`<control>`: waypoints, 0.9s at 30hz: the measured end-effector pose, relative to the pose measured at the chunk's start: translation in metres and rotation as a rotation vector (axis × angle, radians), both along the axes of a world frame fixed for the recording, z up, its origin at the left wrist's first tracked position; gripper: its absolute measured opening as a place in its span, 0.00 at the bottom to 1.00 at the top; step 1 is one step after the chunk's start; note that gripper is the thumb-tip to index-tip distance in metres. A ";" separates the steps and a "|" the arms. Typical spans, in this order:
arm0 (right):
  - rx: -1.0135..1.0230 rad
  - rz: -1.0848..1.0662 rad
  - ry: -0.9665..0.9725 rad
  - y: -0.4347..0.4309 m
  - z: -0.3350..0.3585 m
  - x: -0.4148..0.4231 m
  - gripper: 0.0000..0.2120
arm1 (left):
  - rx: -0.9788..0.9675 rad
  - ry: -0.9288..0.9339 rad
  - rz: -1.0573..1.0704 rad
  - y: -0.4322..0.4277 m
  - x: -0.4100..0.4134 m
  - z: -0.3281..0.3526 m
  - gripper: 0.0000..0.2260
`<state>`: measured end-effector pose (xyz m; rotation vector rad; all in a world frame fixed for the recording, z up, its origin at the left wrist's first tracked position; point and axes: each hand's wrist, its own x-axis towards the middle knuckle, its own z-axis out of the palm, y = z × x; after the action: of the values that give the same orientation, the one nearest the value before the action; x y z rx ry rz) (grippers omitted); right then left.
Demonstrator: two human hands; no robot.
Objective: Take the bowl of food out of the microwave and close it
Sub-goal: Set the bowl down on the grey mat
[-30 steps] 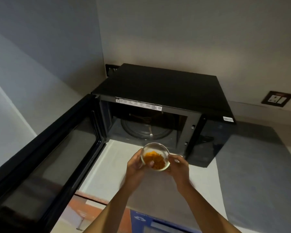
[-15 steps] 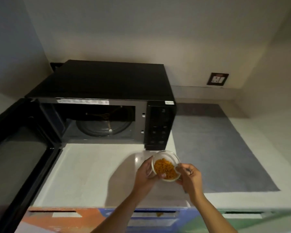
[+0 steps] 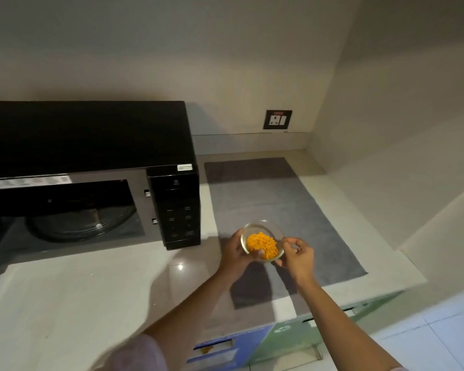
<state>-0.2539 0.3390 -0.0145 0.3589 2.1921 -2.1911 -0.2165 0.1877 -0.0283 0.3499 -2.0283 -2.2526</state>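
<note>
A small clear glass bowl (image 3: 263, 231) holds orange food (image 3: 261, 245). Both hands carry it above the counter, to the right of the microwave. My left hand (image 3: 235, 253) grips its left and near side, thumb at the rim. On the right rim sit the fingers of my right hand (image 3: 298, 257). The black microwave (image 3: 91, 140) stands at the left with its cavity showing and the glass turntable (image 3: 78, 223) bare. Its door is swung out past the left edge, nearly out of view.
A grey mat (image 3: 279, 204) lies on the pale counter (image 3: 78, 295) under and beyond the bowl. The microwave's control panel (image 3: 180, 210) faces me. A wall socket (image 3: 277, 119) sits on the back wall. A side wall closes the right. Coloured drawer fronts (image 3: 239, 341) run below the counter edge.
The bowl has moved out from in front of the microwave cavity to the right, over the grey mat. My view has swung right, so the open door has left the frame.
</note>
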 end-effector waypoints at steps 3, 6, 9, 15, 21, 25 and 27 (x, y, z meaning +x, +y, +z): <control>0.056 0.017 0.011 0.003 0.001 -0.022 0.03 | -0.042 -0.028 -0.005 0.009 -0.024 0.006 0.31; 0.091 0.008 0.032 0.003 -0.001 -0.045 0.04 | -0.093 -0.032 0.001 0.012 -0.047 0.010 0.33; 0.119 0.005 0.054 0.001 -0.003 -0.066 0.05 | -0.122 -0.031 0.006 0.013 -0.070 0.010 0.29; 0.160 0.038 0.047 -0.002 -0.008 -0.103 0.09 | -0.172 -0.050 -0.031 0.008 -0.109 0.009 0.31; 0.184 0.105 0.059 -0.002 -0.027 -0.116 0.13 | -0.198 -0.042 -0.077 0.010 -0.129 -0.003 0.35; 0.196 0.111 0.059 0.000 -0.037 -0.118 0.16 | -0.221 -0.033 -0.127 0.007 -0.130 -0.010 0.37; 0.207 0.097 0.040 0.000 -0.039 -0.119 0.17 | -0.235 -0.047 -0.142 0.006 -0.130 -0.008 0.39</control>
<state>-0.3725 0.3390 -0.0531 0.2090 2.4100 -1.9452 -0.3462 0.1935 -0.0367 0.2482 -2.3808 -2.0637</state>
